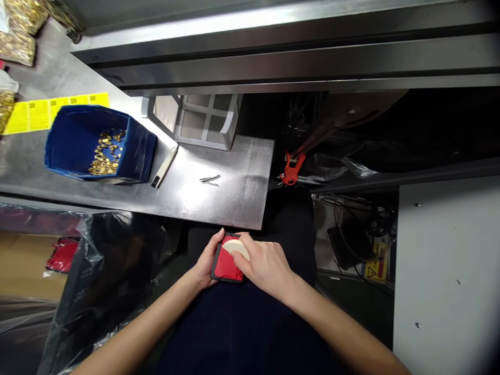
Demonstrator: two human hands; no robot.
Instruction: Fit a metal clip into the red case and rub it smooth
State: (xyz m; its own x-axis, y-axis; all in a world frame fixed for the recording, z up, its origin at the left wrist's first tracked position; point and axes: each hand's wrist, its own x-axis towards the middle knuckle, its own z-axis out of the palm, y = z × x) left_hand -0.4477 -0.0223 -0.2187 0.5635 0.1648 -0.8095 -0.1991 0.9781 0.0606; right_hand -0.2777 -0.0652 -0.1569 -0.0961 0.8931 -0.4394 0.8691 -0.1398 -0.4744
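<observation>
My left hand (208, 261) grips the side of a small flat red item with a black border (224, 265), held above my lap. Its exact kind I cannot make out. In my right hand (265, 263) is a cream-coloured round pad (233, 245), pinched between the fingers and lying against the red face. The fingers cover part of the pad and the item's right side. Just beyond my hands is the front edge of a metal table (234, 208).
On the table stand a blue bin (70, 140) with small gold-coloured parts (107, 156), a white-handled tool (166, 166), thin metal pieces (210, 179) and a grey plastic rack (203, 138). A metal beam (273, 67) crosses above. An orange clamp (291, 169) sits right of the table.
</observation>
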